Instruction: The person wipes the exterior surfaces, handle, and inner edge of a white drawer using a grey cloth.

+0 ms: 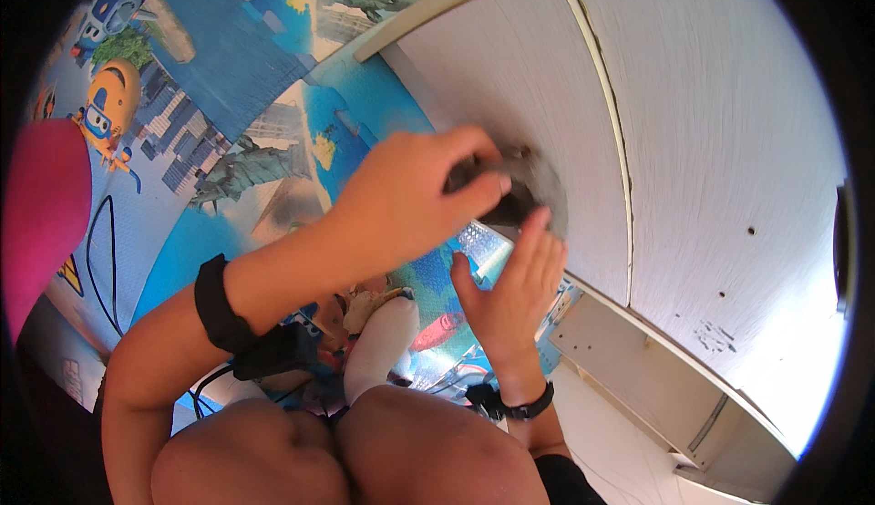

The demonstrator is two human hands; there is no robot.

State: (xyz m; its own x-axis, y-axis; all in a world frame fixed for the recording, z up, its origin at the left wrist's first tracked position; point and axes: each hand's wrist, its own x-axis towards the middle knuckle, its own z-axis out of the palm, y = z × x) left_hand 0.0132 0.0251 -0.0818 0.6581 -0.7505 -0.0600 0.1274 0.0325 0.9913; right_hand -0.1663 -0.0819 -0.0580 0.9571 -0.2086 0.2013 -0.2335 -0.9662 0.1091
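Note:
My left hand (417,194) reaches in from the left, its thumb and fingers curled around a dark grey and black item (547,177). Motion blur leaves it unclear what the item is; it looks soft, like cloth. It lies against or just above the white wood-grained panel (506,60). Below it is my right hand (509,286), palm flat and thumb spread, with the fingertips at the item's lower edge. Whether those fingertips press on it cannot be made out. A black band (222,307) circles my left wrist, and another (530,406) my right.
A play mat (225,19) with cartoon prints covers the floor. My bent knees (424,436) and a white-socked foot (383,341) are below. A black box (273,354) with a cable sits by my left forearm. Pink object (48,211) at left; white furniture frame (615,361) lower right.

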